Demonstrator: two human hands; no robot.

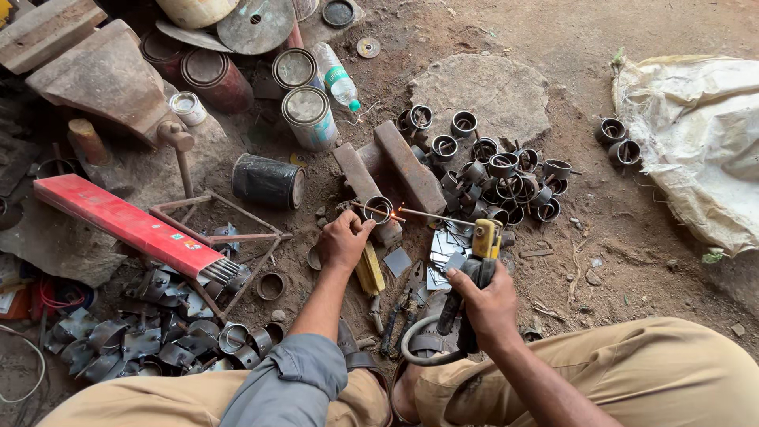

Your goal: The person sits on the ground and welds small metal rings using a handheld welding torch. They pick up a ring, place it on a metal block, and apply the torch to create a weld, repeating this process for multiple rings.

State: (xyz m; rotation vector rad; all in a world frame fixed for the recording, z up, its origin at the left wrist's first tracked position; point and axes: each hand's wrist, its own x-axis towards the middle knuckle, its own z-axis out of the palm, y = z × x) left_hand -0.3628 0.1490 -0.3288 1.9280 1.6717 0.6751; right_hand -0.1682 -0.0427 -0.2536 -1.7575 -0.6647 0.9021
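Two hands work low over the dirt floor beside a white sack. A heap of metal rings lies by two steel bars. The right hand grips a welding holder tightly, its rod glowing at a single ring, which the left hand steadies with pinched fingers.
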